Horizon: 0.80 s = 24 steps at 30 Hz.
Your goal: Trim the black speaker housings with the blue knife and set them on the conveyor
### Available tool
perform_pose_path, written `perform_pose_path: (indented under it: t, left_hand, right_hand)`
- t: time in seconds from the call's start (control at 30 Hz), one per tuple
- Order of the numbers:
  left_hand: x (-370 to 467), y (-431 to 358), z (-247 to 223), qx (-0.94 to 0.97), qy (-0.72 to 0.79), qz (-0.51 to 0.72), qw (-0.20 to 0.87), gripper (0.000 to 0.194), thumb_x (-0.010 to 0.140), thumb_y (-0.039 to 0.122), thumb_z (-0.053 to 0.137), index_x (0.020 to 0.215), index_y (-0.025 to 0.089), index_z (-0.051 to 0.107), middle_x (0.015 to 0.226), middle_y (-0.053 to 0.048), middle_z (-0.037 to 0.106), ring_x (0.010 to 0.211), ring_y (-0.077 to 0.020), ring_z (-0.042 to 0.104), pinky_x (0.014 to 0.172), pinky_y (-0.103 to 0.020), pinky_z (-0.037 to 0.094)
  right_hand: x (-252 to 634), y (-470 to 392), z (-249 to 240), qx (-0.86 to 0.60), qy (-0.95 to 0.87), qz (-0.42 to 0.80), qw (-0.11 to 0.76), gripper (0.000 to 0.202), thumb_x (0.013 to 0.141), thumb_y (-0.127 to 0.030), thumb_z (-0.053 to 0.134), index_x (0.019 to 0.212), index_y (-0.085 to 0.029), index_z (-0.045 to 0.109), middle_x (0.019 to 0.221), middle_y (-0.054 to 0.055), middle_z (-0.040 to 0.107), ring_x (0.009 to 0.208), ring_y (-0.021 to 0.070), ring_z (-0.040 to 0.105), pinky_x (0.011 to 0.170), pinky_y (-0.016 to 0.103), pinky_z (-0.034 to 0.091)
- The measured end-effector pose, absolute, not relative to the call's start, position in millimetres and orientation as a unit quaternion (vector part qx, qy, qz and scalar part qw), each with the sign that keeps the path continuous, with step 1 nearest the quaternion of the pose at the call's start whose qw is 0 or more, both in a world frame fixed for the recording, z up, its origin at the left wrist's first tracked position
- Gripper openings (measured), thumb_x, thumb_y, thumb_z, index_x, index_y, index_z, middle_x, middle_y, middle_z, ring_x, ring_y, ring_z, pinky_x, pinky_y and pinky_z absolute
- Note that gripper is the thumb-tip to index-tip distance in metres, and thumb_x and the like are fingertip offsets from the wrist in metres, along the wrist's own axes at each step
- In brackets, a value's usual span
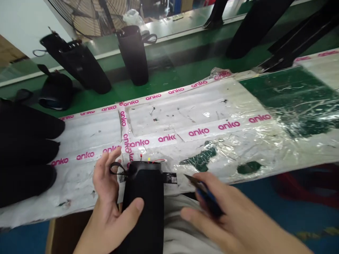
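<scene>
A black cylindrical sleeve (144,208) with a strap loop (116,168) lies against the table's front edge and over my lap. Small red and yellow wire ends (148,160) show at its top, and a black label tag (170,177) sticks out on its right. My left hand (111,201) rests at the sleeve's left side, thumb on the fabric, the other fingers raised and apart. To the right of the sleeve, my right hand (212,208) holds a blue-handled cutter (208,197), its blade pointing up and left, apart from the sleeve.
Several black sleeves (26,151) lie at the left. More stand on the green belt (169,70) behind, one upright (134,56). The table (92,134) is covered with white wrap and printed tape. A fan (90,17) and black posts are farther back.
</scene>
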<state>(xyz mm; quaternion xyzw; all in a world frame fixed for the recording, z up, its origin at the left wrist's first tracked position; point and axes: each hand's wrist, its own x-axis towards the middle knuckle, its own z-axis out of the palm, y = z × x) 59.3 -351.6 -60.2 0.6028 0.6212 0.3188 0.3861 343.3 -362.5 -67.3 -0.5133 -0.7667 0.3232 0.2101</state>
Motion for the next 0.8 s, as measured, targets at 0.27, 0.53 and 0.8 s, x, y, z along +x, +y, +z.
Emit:
perform_pose_path:
  t: [0.27,0.53,0.8]
  left_hand:
    - [56,-361,-44,0.58,0.67,0.253,0.388,0.066,0.089,0.045,0.083,0.15,0.04,0.059,0.177,-0.007,0.03,0.164,-0.0467,0.031,0.129,-0.07,0.035]
    - [67,-357,-41,0.548,0.66,0.272,0.435,0.066,0.087,0.035,0.089,0.144,0.042,0.057,0.171,-0.003,0.036,0.164,-0.0352,0.036,0.13,-0.057,0.04]
    - [104,-358,-53,0.505,0.596,0.3,0.547,0.074,0.084,0.043,0.092,0.149,0.043,0.056,0.173,-0.004,0.038,0.163,-0.0372,0.037,0.134,-0.059,0.034]
  right_hand:
    - [271,-362,-102,-0.442,-0.686,0.516,0.259,0.035,0.101,-0.031,0.069,0.133,-0.025,0.056,0.1,0.002,0.077,0.082,0.021,0.075,0.063,0.029,0.06]
    - [293,-353,-87,-0.439,-0.806,0.22,0.329,0.022,0.119,-0.03,0.034,0.132,-0.021,0.048,0.098,0.005,0.078,0.077,0.0207,0.077,0.063,0.029,0.06]
    - [318,-349,-61,-0.445,-0.862,-0.007,0.243,0.027,0.119,-0.024,0.029,0.12,-0.017,0.055,0.081,0.002,0.071,0.061,0.0183,0.068,0.053,0.032,0.047]
